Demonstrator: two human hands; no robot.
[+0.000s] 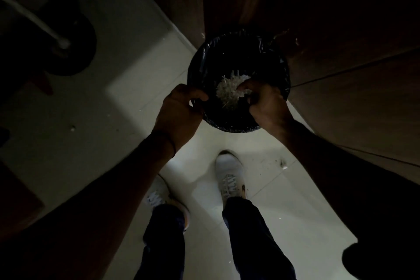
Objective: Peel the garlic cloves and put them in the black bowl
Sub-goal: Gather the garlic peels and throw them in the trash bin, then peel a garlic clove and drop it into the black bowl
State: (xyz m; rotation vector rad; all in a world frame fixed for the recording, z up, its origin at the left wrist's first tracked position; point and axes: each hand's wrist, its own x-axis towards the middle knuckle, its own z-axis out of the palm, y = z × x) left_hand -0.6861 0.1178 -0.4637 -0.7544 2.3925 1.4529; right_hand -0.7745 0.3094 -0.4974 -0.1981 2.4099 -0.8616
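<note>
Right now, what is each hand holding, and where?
Left hand grips the black-lined bin at its near-left rim; the right hand curls its fingers into pale peelings, hold unclear.

Dim room: pale tiled floor (284, 211) lit in patches, dark wooden cabinet fronts (341, 29) at the upper right.

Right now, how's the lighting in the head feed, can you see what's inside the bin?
Head view: very dim, corners nearly black, only the floor tiles lit; pale scraps in the bin show, too murky to identify; left hand on its rim and right hand over the scraps are dark shapes.
</note>
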